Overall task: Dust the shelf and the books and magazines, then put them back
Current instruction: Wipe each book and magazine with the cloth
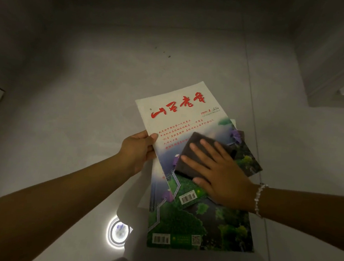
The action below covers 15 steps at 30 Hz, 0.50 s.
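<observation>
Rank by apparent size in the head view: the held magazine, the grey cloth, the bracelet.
1. Held magazine, gripped by the left hand.
2. Grey cloth, partly hidden under the right hand.
3. Bracelet.

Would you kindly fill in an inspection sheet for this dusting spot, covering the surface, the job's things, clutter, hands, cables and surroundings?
Surface: grey tiled floor, glossy, with a ring lamp's reflection.
Job's things: top magazine with red title, lifted over more magazines beneath; dark cloth lies on its cover.
Clutter: small dark specks on the floor.
Hands: left hand grips the top magazine's edge; right hand presses flat on the cloth, beaded bracelet at the wrist.
Cables: nothing seen.
Surroundings: pale wall, dim light.
</observation>
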{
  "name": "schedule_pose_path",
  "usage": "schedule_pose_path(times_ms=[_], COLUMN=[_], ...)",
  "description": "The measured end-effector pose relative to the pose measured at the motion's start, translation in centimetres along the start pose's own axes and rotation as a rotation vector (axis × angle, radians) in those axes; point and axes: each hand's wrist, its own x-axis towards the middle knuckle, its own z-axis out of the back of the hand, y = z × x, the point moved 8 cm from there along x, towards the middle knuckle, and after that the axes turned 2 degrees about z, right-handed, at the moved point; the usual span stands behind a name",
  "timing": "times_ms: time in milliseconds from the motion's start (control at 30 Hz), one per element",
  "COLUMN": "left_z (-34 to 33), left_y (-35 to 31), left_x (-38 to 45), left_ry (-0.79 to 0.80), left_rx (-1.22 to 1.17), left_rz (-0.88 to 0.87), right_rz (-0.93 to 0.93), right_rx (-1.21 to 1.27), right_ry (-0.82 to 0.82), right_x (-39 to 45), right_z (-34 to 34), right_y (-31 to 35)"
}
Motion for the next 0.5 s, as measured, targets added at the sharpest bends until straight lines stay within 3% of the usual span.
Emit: schedule_pose_path(times_ms=[133, 334, 500], left_z=[0.1, 0.1, -0.2], left_y=[-0.2, -0.1, -0.1], left_x=[-0.1, 0.1, -0.2], left_ry=[0.002, 0.027, 0.151], left_rx=[0.018, 0.028, -0.053], left_rz=[-0.007, 0.002, -0.002], right_rz=[0.137, -0.258, 0.021], right_rx=[-0.047, -0.006, 0.075], right_ry=[0.056, 0.097, 0.131], right_x=[1.2, 5.6, 6.3], right_z=[0.3, 1.7, 0.5], right_y=[-1.5, -6.2, 2.0])
